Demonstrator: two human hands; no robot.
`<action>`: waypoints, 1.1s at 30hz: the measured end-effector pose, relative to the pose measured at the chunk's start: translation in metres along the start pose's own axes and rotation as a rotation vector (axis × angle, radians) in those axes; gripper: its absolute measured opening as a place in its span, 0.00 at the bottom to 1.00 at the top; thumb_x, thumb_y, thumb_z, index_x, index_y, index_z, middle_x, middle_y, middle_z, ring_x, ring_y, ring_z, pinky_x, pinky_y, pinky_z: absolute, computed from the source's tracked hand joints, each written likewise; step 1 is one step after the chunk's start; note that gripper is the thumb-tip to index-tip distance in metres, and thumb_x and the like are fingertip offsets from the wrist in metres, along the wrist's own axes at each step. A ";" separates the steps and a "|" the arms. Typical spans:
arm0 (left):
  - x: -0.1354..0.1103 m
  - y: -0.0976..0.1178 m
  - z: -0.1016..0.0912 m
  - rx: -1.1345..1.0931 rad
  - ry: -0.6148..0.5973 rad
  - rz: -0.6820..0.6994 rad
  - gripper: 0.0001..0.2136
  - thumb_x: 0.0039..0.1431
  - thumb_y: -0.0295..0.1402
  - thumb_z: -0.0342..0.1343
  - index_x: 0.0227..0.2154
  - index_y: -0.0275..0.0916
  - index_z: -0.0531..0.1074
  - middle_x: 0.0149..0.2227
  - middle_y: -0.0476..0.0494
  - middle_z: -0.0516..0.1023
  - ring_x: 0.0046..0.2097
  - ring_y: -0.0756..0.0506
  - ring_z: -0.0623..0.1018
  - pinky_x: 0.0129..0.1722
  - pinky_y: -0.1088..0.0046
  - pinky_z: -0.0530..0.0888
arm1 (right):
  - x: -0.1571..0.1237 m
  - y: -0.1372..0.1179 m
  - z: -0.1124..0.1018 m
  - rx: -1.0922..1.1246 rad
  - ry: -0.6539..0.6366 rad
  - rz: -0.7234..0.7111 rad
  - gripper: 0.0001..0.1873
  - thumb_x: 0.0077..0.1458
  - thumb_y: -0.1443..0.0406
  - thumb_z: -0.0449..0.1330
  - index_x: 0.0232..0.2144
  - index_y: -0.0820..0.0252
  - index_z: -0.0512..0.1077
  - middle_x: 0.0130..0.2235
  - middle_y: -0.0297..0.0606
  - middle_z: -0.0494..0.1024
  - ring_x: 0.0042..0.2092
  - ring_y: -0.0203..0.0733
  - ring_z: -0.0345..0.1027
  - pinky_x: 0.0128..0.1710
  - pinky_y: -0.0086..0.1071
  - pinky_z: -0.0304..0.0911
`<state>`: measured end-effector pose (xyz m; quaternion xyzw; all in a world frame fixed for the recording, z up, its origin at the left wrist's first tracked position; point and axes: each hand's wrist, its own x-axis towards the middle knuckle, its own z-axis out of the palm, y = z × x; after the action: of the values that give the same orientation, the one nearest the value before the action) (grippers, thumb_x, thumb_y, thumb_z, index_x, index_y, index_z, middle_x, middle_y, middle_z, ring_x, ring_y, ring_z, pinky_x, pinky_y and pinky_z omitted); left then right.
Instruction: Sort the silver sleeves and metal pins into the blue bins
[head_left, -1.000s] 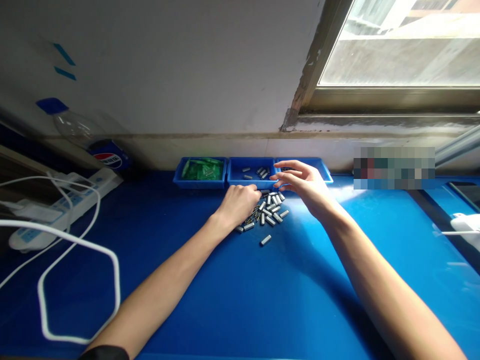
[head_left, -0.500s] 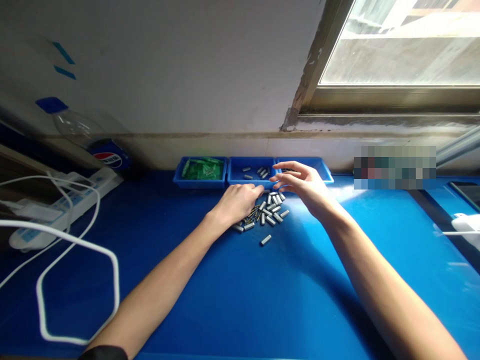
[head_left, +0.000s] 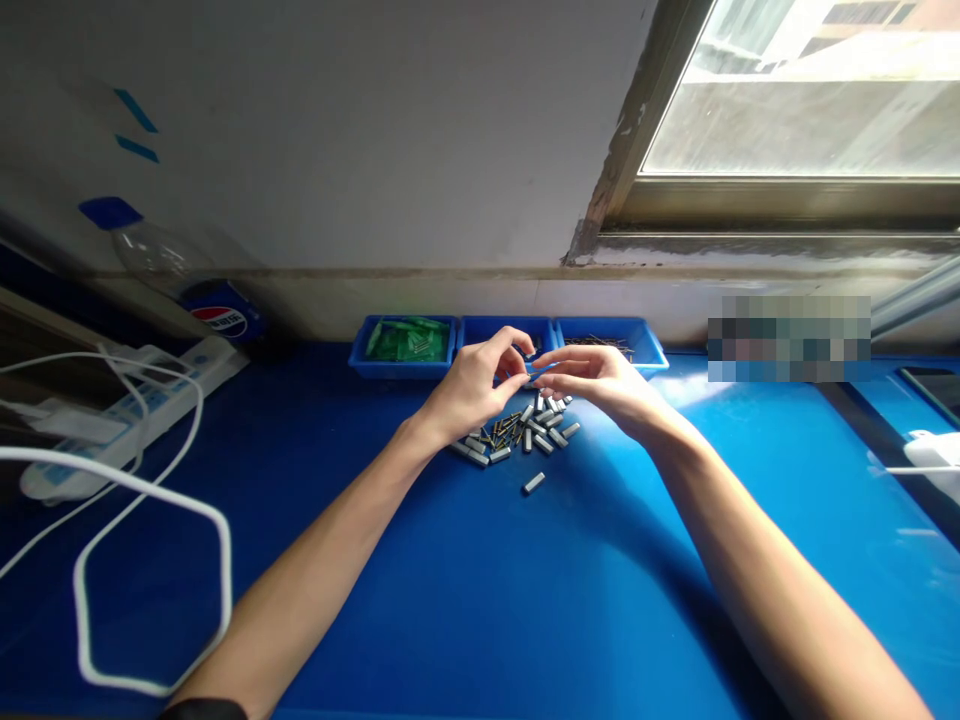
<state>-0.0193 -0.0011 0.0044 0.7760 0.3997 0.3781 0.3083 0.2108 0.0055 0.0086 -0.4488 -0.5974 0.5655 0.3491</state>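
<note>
My left hand (head_left: pixel 474 388) is raised just above a small heap, thumb and fingers drawn together in a pinch. At its thumb tip a tiny gold-coloured piece shows, too small to name. The fingertips of my right hand (head_left: pixel 611 388) meet it there from the right, also pinched; what they hold is hidden. Below them on the blue table lie several short grey metal pieces (head_left: pixel 543 443) mixed with thin gold-and-dark pins (head_left: pixel 508 430). One grey piece (head_left: pixel 533 484) lies apart, nearer to me.
Behind the hands stand a blue tray of green pieces (head_left: pixel 360 352), a partly covered middle tray (head_left: pixel 472 327) and a right tray (head_left: pixel 651 352) with thin pins. At left are a power strip (head_left: pixel 191 385), white cables (head_left: pixel 227 560) and a bottle (head_left: pixel 154 255).
My left hand has lifted from the heap, thumb and fingers showing a pinch. My right hand has lowered and brought its fingers together against the left fingertips.
</note>
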 end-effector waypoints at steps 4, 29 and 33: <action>0.000 -0.003 0.005 -0.028 0.070 0.024 0.09 0.65 0.29 0.66 0.46 0.40 0.75 0.37 0.48 0.84 0.40 0.45 0.86 0.45 0.70 0.82 | 0.001 -0.002 0.003 0.000 0.031 -0.012 0.20 0.46 0.53 0.80 0.37 0.60 0.88 0.33 0.41 0.88 0.36 0.46 0.80 0.41 0.39 0.75; -0.007 -0.005 0.021 0.693 -0.330 -0.070 0.19 0.65 0.15 0.52 0.52 0.38 0.79 0.44 0.37 0.86 0.49 0.38 0.86 0.48 0.67 0.81 | 0.004 -0.001 0.006 0.034 0.430 -0.188 0.11 0.51 0.59 0.71 0.36 0.57 0.84 0.30 0.37 0.84 0.31 0.41 0.75 0.35 0.37 0.72; -0.005 -0.003 0.016 0.409 -0.201 -0.030 0.21 0.62 0.17 0.58 0.56 0.39 0.78 0.45 0.40 0.87 0.48 0.40 0.87 0.50 0.68 0.81 | 0.004 0.004 0.005 0.002 0.354 -0.155 0.10 0.52 0.60 0.71 0.37 0.56 0.84 0.30 0.37 0.85 0.31 0.42 0.75 0.36 0.37 0.71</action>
<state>-0.0089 -0.0065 -0.0075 0.8502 0.4468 0.2054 0.1881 0.2056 0.0075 0.0037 -0.4934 -0.5590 0.4497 0.4918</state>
